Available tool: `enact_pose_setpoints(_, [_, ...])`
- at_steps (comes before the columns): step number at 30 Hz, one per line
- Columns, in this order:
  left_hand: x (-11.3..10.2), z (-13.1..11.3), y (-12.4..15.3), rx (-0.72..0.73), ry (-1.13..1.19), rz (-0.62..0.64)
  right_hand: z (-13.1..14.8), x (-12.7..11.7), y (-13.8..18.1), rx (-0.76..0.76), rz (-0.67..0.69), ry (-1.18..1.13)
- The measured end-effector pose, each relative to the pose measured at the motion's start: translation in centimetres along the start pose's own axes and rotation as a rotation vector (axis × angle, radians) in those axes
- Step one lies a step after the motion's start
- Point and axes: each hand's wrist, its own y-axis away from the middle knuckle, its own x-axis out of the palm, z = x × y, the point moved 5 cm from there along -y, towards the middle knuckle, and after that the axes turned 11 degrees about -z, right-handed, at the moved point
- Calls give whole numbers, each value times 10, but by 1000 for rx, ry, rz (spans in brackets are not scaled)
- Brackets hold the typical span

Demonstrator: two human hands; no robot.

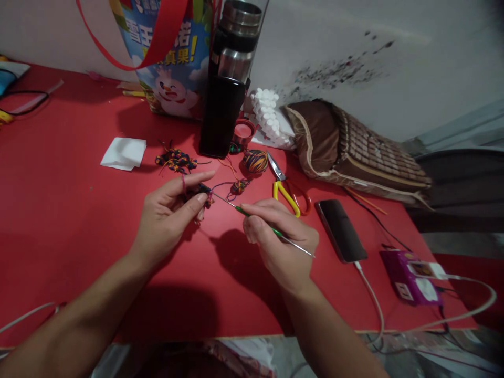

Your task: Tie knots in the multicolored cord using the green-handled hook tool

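My left hand (171, 212) pinches a small multicoloured crochet piece (205, 198) between thumb and fingers, with yarn looped over the forefinger. My right hand (281, 239) grips a crochet hook (260, 220) with a green grip; its metal tip reaches into the piece. Thread runs from the piece to a small knotted bit (238, 186) and on to a multicoloured yarn ball (255, 160) further back on the red table (59, 210).
Yellow-and-orange scissors (287, 191) and a black phone (340, 230) on a white cable lie to the right. A purple power strip (409, 275) sits at the right edge. Behind: black-and-steel flask (226, 89), printed bag (173, 58), white tissue (124, 153), finished crochet bits (176, 160), brown cushion (354, 147).
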Motion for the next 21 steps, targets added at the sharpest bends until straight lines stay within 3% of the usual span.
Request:
enact_pose_setpoints(8, [0,1,-2,-8,53,17,-10,-3,3,84,-2,-80])
enact_pose_setpoints(21, [2,0,-1,-41,70,50,-10,-3,2,92,8,-90])
